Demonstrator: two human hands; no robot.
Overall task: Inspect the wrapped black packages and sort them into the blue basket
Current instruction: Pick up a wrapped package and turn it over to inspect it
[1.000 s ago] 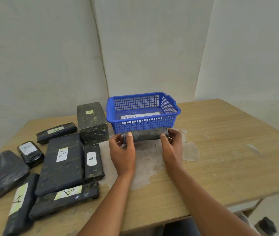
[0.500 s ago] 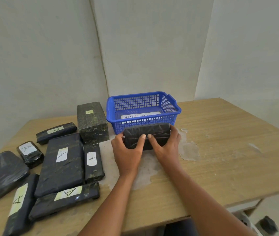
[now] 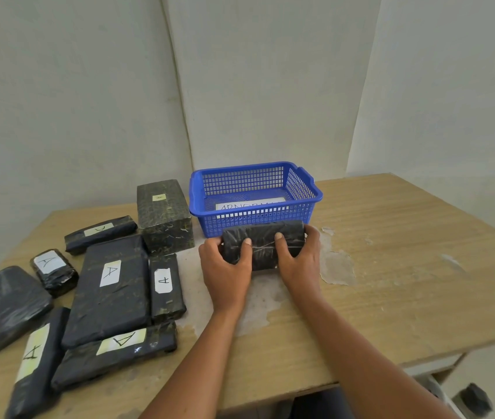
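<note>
Black package point(image 3: 263, 244) gripped at both ends by left hand point(image 3: 226, 267) and right hand point(image 3: 299, 261), just at 6 o'clock of blue basket point(image 3: 303, 189); none binned visibly, eight more point(image 3: 110, 285) waiting at 9 o'clock.

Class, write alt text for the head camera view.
Both hands, left hand and right hand, grip a wrapped black package before an empty-looking blue basket on a wooden table. More black packages, most labelled A, lie to the left.
</note>
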